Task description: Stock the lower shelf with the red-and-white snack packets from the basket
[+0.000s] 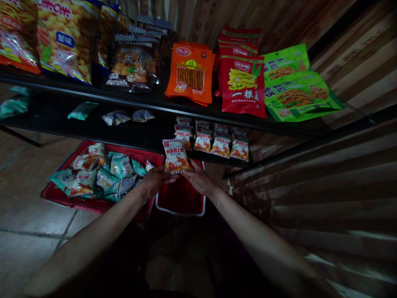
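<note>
one small snack bag [175, 157], centre of frame — grasped by left hand [154, 181] and right hand [199, 179] together; matching bags [221, 145] in rows on lower shelf [130, 134], right of centre; red basket [155, 158] of packets [121, 166] — lower left.

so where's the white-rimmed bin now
The bin sits below centre in the head view, right of the snack-filled basket, under the held bag.

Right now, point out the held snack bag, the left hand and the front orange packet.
Held snack bag [175, 156], head view: printed front.
Left hand [153, 182], head view: its back.
Front orange packet [190, 76], head view: printed front.
</note>
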Available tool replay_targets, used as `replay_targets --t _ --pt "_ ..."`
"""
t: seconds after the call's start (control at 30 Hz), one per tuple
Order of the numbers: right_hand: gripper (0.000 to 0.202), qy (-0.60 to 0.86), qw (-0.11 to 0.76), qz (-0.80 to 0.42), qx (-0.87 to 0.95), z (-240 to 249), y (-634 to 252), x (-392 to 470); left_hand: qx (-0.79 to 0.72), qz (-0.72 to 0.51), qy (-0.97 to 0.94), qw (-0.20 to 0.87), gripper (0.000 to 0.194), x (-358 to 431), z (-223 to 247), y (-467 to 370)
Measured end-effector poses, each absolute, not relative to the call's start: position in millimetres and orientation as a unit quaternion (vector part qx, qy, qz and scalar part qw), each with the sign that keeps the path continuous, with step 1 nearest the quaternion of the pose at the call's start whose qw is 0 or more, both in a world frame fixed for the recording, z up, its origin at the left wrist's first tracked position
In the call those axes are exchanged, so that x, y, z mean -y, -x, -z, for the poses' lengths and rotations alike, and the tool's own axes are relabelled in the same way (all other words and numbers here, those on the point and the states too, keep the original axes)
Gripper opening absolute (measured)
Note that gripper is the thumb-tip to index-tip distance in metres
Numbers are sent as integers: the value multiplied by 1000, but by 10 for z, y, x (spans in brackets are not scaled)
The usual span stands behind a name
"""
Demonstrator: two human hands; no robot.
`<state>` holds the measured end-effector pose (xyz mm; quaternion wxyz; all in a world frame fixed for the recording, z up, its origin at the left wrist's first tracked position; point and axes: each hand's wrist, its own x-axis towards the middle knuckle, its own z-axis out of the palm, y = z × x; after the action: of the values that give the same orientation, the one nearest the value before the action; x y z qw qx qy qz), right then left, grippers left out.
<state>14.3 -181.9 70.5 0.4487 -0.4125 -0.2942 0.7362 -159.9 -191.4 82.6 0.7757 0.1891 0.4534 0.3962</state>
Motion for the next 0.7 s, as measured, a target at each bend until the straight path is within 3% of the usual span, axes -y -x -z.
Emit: replay_targets --t 0.5,0.7 --pt "60 408 453 -740 283 -767 -97 1810 -462 -447 -224 733 22 1913 -772 1594" --pt "49 400 456 -746 276 -695 -125 1817 -463 -435 -265 726 30 1904 -727 1615"
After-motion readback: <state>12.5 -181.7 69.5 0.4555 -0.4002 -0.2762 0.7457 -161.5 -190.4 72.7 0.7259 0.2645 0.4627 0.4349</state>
